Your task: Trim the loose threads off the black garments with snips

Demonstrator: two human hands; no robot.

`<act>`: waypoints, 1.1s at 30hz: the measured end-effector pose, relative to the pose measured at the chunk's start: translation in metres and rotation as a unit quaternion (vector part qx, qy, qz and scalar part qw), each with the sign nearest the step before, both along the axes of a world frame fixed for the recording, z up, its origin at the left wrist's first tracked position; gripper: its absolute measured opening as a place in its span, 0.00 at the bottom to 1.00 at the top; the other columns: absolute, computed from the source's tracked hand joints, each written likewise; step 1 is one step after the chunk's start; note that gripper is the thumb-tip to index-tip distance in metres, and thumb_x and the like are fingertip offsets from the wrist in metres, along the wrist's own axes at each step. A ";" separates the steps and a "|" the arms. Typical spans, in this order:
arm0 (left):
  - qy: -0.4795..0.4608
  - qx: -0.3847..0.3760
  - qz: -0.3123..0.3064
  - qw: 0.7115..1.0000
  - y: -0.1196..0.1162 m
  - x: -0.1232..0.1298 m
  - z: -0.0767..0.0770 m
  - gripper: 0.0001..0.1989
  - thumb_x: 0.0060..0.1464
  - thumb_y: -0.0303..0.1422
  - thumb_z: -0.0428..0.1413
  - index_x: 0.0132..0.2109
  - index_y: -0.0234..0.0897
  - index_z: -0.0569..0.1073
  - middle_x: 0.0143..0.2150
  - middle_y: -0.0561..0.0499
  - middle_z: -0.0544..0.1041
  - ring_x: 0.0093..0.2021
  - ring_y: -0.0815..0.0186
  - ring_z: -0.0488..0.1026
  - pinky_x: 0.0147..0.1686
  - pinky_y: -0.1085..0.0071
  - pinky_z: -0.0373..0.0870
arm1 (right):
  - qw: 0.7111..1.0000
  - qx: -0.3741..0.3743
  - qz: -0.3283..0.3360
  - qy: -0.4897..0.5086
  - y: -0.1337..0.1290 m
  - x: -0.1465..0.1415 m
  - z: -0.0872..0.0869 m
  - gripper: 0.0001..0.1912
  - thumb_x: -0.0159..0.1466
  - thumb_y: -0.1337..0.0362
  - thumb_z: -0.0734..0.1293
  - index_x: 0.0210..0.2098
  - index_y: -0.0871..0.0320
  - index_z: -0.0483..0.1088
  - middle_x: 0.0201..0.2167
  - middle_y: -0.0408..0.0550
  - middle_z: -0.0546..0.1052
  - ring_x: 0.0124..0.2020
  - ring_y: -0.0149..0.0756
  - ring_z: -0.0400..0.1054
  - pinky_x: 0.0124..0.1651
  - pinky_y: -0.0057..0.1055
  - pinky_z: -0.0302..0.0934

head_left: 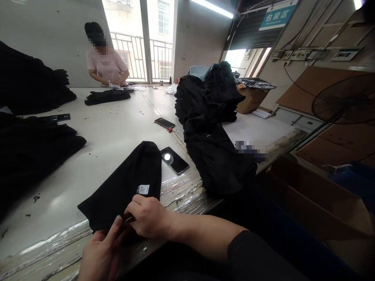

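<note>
A black garment piece [125,175] lies folded near the front edge of the table, with a small white label [143,189] on its lower right part. My left hand [101,249] grips its near edge, thumb on top and fingers curled underneath. Just to the right, my right hand [149,216] is closed in a pinch at the same edge, below the label. Something dark and narrow shows between its fingers; whether it is a fold of cloth or a small tool, I cannot tell.
Black garments are heaped at right [205,101] and left [32,156]. Phones lie beyond the garment [178,164] and farther back [164,123]. Across the white table [114,128] a person [107,66] handles something small. A cardboard box [316,199] and a fan [345,99] stand right.
</note>
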State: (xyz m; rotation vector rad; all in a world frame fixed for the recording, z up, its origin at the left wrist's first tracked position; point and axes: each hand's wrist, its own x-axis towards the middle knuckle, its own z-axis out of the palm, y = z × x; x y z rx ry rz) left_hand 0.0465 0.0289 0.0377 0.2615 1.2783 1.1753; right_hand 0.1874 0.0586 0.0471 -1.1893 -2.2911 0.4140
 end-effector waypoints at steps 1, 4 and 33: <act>-0.008 0.001 0.002 1.000 0.000 0.000 -0.001 0.09 0.48 0.23 0.60 0.23 0.32 0.68 0.27 0.45 0.78 0.31 0.63 0.78 0.31 0.75 0.77 | 1.000 -0.001 0.000 0.010 0.002 -0.002 -0.002 0.06 0.60 0.63 0.66 0.33 0.60 0.70 0.32 0.48 0.73 0.32 0.34 0.69 0.32 0.26 0.64; -0.020 0.009 0.001 1.000 0.004 -0.001 -0.004 0.07 0.52 0.23 0.57 0.26 0.30 0.71 0.31 0.42 0.79 0.34 0.62 0.78 0.35 0.72 0.78 | 0.996 -0.002 -0.028 0.079 0.006 -0.004 -0.006 0.09 0.62 0.62 0.65 0.28 0.60 0.68 0.29 0.46 0.73 0.30 0.32 0.68 0.35 0.25 0.64; -0.021 0.108 -0.021 0.994 0.002 0.003 0.016 0.16 0.42 0.36 0.66 0.35 0.31 0.71 0.30 0.47 0.78 0.29 0.66 0.76 0.27 0.74 0.74 | 0.987 -0.100 0.017 0.127 0.000 0.022 0.031 0.07 0.58 0.72 0.66 0.36 0.58 0.72 0.33 0.45 0.73 0.33 0.32 0.67 0.37 0.29 0.63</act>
